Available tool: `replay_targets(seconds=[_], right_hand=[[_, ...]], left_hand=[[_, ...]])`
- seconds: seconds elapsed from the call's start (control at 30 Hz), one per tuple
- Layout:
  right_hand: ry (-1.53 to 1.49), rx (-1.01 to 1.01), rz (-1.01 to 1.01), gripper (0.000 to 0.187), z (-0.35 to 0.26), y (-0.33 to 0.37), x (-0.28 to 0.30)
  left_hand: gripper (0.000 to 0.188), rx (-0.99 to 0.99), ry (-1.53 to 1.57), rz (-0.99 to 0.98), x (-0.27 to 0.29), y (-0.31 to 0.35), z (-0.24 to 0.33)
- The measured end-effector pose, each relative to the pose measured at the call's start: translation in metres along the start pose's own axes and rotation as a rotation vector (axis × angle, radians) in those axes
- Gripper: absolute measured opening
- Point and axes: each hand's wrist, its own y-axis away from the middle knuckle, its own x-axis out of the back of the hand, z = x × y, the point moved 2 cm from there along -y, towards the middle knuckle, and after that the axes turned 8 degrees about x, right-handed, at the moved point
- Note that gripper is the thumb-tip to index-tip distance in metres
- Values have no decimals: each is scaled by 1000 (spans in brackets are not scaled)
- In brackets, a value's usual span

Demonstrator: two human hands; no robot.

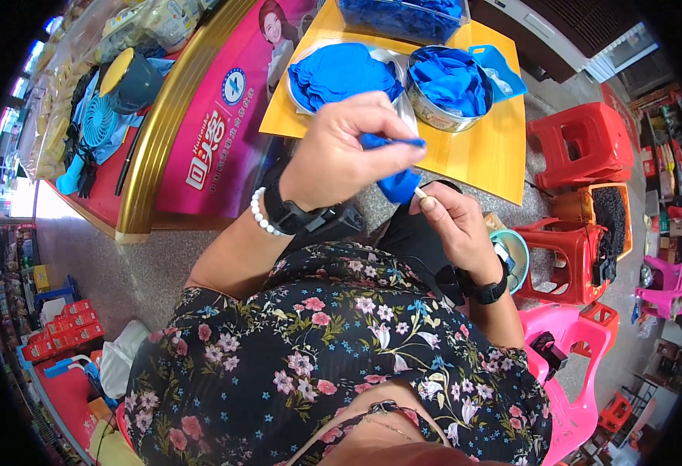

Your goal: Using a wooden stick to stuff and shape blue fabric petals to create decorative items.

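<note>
My left hand [353, 147] is closed, pinching a strip of thin blue cloth-like material [401, 186] between thumb and fingers. Below it, my right hand [459, 225] grips a short pale stick [421, 193] whose upper end meets the blue piece. Just beyond my hands, a shallow round dish [297, 92] bears a stack of flat blue cut pieces [345, 74]. Beside it, a round tin [450, 120] holds loosely heaped blue pieces [451, 80]. Both containers stand on a yellow wooden table [504, 144].
At the table's far side is a clear box [403, 29] of blue material, with a blue plastic scoop-like container [504, 74] nearby. Red stools [582, 144], a pink chair [578, 404] and a light green bucket [514, 252] stand on the right. A gold-edged pink counter [172, 116] is on the left.
</note>
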Motion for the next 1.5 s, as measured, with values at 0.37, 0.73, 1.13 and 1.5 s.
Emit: replay_targets(seconds=[0.37,0.73,1.13,1.5], right_hand=[[-113,-50,80,28,2,2,-5],[-132,-81,120,24,8,0,-7],[82,-51,198,19,-2,0,6],[88,-61,150,20,-3,1,11]], left_hand=[[8,160,193,-11,-13,9,-13],[7,113,230,59,-13,5,-8],[12,-197,-287,207,18,2,11],[10,-331,-402,163,25,2,5]])
